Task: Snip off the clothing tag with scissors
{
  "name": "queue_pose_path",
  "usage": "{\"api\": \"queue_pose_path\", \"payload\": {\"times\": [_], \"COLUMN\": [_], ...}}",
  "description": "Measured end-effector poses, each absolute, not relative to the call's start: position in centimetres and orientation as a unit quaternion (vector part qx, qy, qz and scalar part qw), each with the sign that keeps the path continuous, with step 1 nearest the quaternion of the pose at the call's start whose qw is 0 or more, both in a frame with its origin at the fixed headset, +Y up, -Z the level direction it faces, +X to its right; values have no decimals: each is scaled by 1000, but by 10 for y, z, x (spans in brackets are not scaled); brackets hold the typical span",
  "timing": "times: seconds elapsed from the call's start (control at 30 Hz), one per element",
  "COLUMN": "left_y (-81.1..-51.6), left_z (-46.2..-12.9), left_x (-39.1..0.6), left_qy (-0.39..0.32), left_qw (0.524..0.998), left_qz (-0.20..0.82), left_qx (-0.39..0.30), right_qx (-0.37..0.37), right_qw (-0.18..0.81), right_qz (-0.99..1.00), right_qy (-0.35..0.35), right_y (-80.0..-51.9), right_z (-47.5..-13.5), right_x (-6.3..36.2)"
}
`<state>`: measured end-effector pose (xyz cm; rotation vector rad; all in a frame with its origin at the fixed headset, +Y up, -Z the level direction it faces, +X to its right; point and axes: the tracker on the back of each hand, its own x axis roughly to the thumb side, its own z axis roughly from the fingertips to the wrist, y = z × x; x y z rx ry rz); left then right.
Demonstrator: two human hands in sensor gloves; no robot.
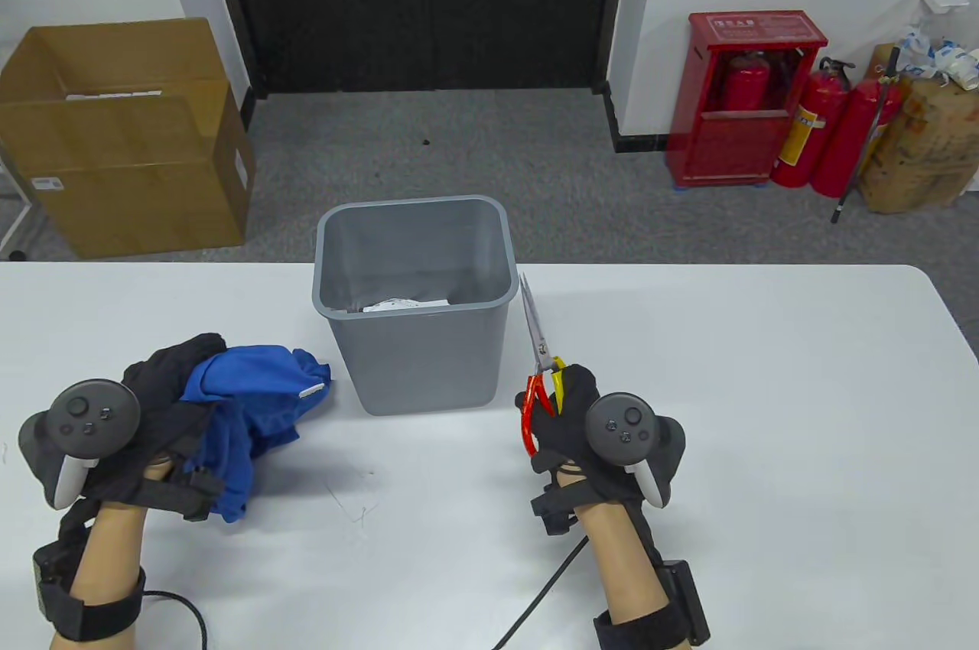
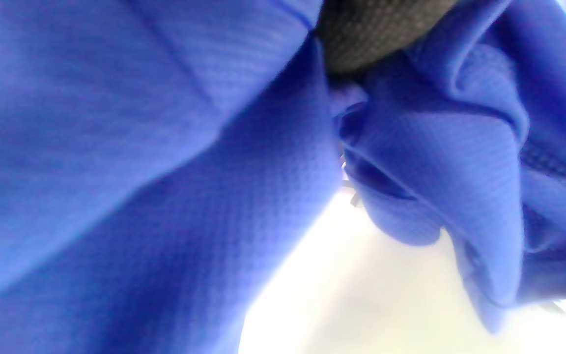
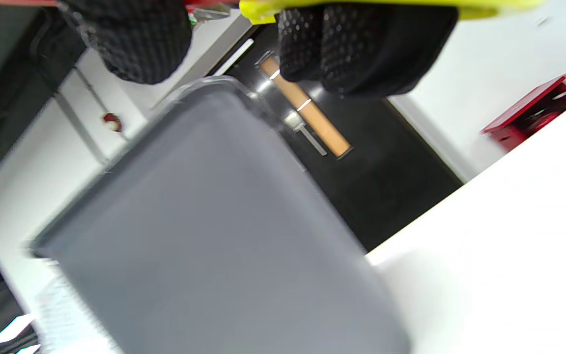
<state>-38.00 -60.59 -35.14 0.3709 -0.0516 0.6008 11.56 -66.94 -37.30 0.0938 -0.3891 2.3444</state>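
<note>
The left hand (image 1: pixel 157 413) grips a bunched blue garment (image 1: pixel 245 413) just above the white table (image 1: pixel 765 413), its fingers buried in the folds, and the left wrist view is filled with blue knit, so the exact finger lie cannot be told. On the side of the bundle away from that hand, toward the bin, a small white tag (image 1: pixel 310 391) pokes out of the fabric; this looks like the piece to be cut off, though too small to be sure how it is attached. The right hand (image 1: pixel 566 413) holds the scissors (image 1: pixel 539 367) by their red and yellow loops, fingers threaded through, blades together and pointing away from the hand and slightly toward the left. The gray waste bin (image 1: pixel 413 298) stands between and beyond the two hands, with white scraps lying at its bottom. To do the cut well, the left hand would probably need to turn the bundle so the tag stands free on the side facing the right hand, pulled taut and clear of the cloth. The blades should open only as they near it, close on the tag's stem rather than the knit, and ideally over or beside the bin so the scrap drops in. The risk is nicking the fabric or a gloved finger hidden in the folds.
</note>
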Motion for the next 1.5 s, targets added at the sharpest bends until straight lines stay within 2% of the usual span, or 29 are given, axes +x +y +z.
{"api": "queue_pose_path", "payload": {"times": [0.2,0.47,0.7,0.9,1.03,1.17,1.27,1.4,1.5], "left_y": [-607,-609,-609,-611,-611,-613,-614,-615,-615], "left_z": [-352,-353,-353,-354,-354,-356,-356,-356,-356], "left_x": [-379,-379,-379,-379,-378,-377,-377,-377,-377], "left_qy": [-24,-21,-19,-19,-18,-17,-17,-16,-17], "left_qw": [940,941,941,942,943,944,945,945,945], "left_qz": [289,288,290,287,286,283,282,282,281], "left_qx": [178,176,174,172,171,168,166,164,164], "right_qx": [-34,-107,-147,-188,-207,-175,-136,-32,24], "right_qw": [289,149,62,37,54,60,48,25,5], "right_qz": [949,983,985,979,974,979,983,988,992], "right_qy": [-120,-5,65,76,74,86,116,149,122], "right_y": [-693,-730,-757,-763,-766,-765,-765,-760,-755], "right_z": [-389,-417,-418,-411,-407,-406,-405,-403,-402], "right_x": [125,135,166,194,205,197,174,124,89]}}
